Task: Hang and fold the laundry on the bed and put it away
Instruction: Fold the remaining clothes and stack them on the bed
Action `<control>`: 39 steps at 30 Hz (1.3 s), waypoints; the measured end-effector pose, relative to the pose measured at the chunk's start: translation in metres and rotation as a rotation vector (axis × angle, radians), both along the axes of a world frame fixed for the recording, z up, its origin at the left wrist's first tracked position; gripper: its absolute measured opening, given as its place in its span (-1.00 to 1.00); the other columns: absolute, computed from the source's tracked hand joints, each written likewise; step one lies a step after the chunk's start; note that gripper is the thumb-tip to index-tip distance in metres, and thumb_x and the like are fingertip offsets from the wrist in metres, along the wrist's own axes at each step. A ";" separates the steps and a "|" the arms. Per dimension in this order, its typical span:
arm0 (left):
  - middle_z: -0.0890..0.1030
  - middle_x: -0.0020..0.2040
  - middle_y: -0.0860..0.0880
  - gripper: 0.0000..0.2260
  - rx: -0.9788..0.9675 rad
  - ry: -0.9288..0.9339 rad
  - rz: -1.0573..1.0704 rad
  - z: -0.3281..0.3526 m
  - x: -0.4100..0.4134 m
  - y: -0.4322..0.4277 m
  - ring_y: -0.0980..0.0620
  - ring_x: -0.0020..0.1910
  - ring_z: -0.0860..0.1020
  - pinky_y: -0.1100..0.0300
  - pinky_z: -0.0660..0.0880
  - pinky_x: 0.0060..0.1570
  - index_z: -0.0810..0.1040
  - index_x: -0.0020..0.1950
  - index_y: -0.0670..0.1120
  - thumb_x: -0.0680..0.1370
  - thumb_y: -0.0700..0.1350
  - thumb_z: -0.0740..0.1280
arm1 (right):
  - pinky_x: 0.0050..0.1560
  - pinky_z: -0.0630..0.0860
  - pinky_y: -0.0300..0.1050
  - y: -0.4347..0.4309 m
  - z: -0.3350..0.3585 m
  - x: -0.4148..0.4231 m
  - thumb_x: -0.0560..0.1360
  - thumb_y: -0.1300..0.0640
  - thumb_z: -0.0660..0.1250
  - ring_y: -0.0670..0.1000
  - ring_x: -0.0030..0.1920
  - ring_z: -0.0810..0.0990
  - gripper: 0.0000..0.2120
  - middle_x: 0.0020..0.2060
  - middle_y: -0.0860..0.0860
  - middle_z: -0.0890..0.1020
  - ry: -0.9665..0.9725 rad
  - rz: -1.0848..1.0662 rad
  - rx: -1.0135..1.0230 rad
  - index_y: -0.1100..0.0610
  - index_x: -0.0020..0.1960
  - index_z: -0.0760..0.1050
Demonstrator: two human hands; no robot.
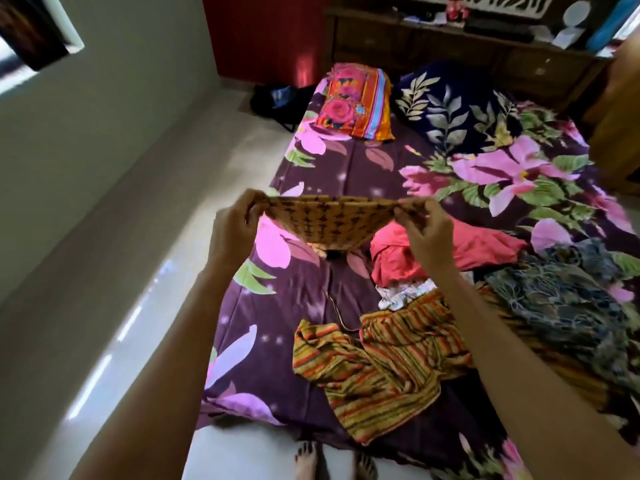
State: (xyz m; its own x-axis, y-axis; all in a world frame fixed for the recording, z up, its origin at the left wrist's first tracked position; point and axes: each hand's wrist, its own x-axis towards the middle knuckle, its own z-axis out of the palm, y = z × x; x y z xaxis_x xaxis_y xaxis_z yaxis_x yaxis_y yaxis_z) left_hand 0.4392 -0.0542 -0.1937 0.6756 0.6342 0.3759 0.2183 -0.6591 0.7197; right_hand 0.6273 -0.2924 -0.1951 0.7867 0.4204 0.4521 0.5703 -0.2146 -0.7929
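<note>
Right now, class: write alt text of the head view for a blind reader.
A person's left hand and right hand pinch the top corners of an orange patterned cloth, stretched above a purple floral bed. A striped garment, a pink garment and a dark patterned garment lie unfolded nearby.

Both bare forearms stretch toward twelve o'clock. The left hand (235, 233), ahead at eleven o'clock, and the right hand (429, 237), at one o'clock, are level and apart. Each pinches an end of the orange cloth (322, 220) with curled fingers.
</note>
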 end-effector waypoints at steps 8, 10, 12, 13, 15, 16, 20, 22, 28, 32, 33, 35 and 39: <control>0.56 0.09 -0.25 -0.90 0.051 0.572 -0.209 -0.157 -0.101 -0.046 -0.21 0.02 0.58 -0.03 0.54 -0.06 0.67 -0.08 -0.16 0.44 -0.24 0.40 | -0.01 0.45 -0.11 -0.060 -0.152 -0.066 0.42 0.16 0.46 0.13 -0.05 0.57 -0.80 -0.11 0.16 0.61 0.259 0.368 -0.757 0.23 -0.02 0.56; 0.61 0.07 -0.26 -0.90 0.104 0.619 -0.418 -0.190 -0.119 -0.058 -0.27 -0.02 0.61 -0.16 0.57 -0.12 0.66 -0.17 -0.19 0.35 -0.21 0.40 | 0.10 0.37 -0.14 -0.073 -0.175 -0.084 0.46 0.13 0.42 0.14 0.11 0.51 -0.73 0.06 0.16 0.55 0.270 0.475 -0.948 0.23 0.11 0.53; 0.62 0.10 -0.24 -0.91 0.114 0.684 -0.537 -0.213 -0.131 -0.070 -0.28 0.05 0.60 -0.23 0.56 -0.07 0.64 -0.17 -0.20 0.35 -0.23 0.39 | 0.18 0.33 -0.20 -0.082 -0.190 -0.100 0.49 0.19 0.38 0.11 0.23 0.46 -0.66 0.19 0.15 0.52 0.329 0.583 -1.019 0.25 0.23 0.48; 0.58 0.17 -0.21 -0.88 0.092 0.743 -0.563 -0.220 -0.135 -0.077 -0.26 0.16 0.55 -0.21 0.52 0.06 0.63 -0.08 -0.23 0.42 -0.23 0.37 | 0.21 0.33 -0.18 -0.085 -0.195 -0.104 0.50 0.20 0.36 0.11 0.25 0.45 -0.63 0.22 0.14 0.51 0.372 0.624 -1.048 0.26 0.27 0.45; 0.42 0.37 -0.15 -0.72 -0.028 0.897 -0.560 -0.232 -0.142 -0.089 -0.18 0.39 0.35 -0.15 0.28 0.34 0.52 0.24 -0.23 0.56 -0.16 0.28 | 0.23 0.36 -0.11 -0.088 -0.201 -0.110 0.53 0.19 0.32 0.11 0.28 0.43 -0.59 0.25 0.13 0.48 0.443 0.683 -1.124 0.25 0.34 0.37; 0.38 0.40 -0.14 -0.67 -0.077 1.011 -0.567 -0.237 -0.144 -0.095 -0.16 0.41 0.32 -0.10 0.22 0.38 0.45 0.33 -0.20 0.59 -0.12 0.24 | 0.22 0.36 -0.10 -0.089 -0.204 -0.112 0.55 0.17 0.30 0.11 0.29 0.41 -0.58 0.27 0.13 0.47 0.476 0.700 -1.170 0.24 0.37 0.34; 0.53 0.17 -0.21 -0.76 -0.200 1.277 -0.675 -0.247 -0.149 -0.120 -0.18 0.16 0.50 0.07 0.36 0.12 0.44 0.25 -0.19 0.62 -0.15 0.17 | -0.01 0.34 -0.13 -0.097 -0.219 -0.122 0.54 0.13 0.31 0.10 0.11 0.45 -0.83 0.10 0.14 0.48 0.540 0.785 -1.363 0.12 0.08 0.38; 0.53 0.19 -0.19 -0.76 -0.208 1.337 -0.670 -0.241 -0.143 -0.124 -0.14 0.12 0.51 0.13 0.39 0.04 0.44 0.26 -0.19 0.62 -0.18 0.16 | -0.08 0.33 -0.13 -0.100 -0.223 -0.123 0.51 0.13 0.36 0.03 -0.01 0.43 -0.82 -0.03 0.06 0.45 0.581 0.797 -1.386 0.09 -0.05 0.35; 0.59 -0.05 -0.27 -0.82 -0.421 0.864 -0.101 -0.165 -0.051 -0.068 -0.23 -0.16 0.62 0.05 0.55 -0.25 0.51 0.11 -0.24 0.59 -0.26 0.16 | -0.08 0.47 0.01 -0.046 -0.169 -0.048 0.48 0.16 0.37 0.18 -0.05 0.56 -0.89 -0.12 0.16 0.59 0.376 0.247 -1.022 0.14 -0.10 0.44; 0.60 -0.09 -0.20 -0.83 -0.510 0.394 0.118 -0.072 0.034 -0.011 -0.14 -0.14 0.62 0.02 0.59 -0.11 0.53 0.05 -0.23 0.57 -0.18 0.20 | -0.01 0.47 0.08 0.028 -0.071 0.029 0.49 0.26 0.33 0.23 -0.04 0.59 -0.92 -0.14 0.28 0.58 0.340 -0.003 -0.576 0.15 -0.13 0.44; 0.60 -0.10 -0.20 -0.82 -0.442 0.299 0.134 -0.047 0.051 0.003 -0.13 -0.10 0.60 -0.02 0.55 -0.03 0.54 0.01 -0.22 0.53 -0.15 0.22 | -0.01 0.50 0.06 0.045 -0.041 0.045 0.49 0.27 0.34 0.21 -0.07 0.59 -0.83 -0.18 0.23 0.54 0.346 -0.051 -0.452 0.09 -0.19 0.40; 0.59 -0.13 -0.25 -0.76 -0.340 0.090 0.163 0.012 0.082 0.032 -0.11 -0.10 0.57 -0.09 0.52 -0.02 0.54 -0.04 -0.24 0.48 -0.10 0.21 | -0.08 0.50 -0.04 0.071 0.025 0.072 0.48 0.28 0.35 0.08 -0.17 0.55 -0.77 -0.19 0.16 0.51 0.292 -0.086 -0.225 0.02 -0.22 0.37; 0.59 -0.14 -0.10 -0.81 -0.098 -0.191 0.145 0.115 0.103 0.049 0.01 -0.15 0.54 0.07 0.53 -0.09 0.54 0.04 -0.24 0.55 -0.19 0.19 | -0.15 0.49 -0.08 0.083 0.122 0.093 0.42 0.21 0.31 0.06 -0.21 0.49 -0.85 -0.33 -0.10 0.49 0.032 -0.093 0.083 0.00 -0.19 0.37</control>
State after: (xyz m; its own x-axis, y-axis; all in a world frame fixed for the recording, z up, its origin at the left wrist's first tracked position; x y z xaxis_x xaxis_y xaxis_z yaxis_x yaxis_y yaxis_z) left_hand 0.5423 -0.0056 -0.0788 0.4977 0.7588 0.4201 0.1594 -0.5561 0.8157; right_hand 0.7204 -0.2093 -0.0727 0.8352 0.3072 0.4561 0.5249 -0.1977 -0.8279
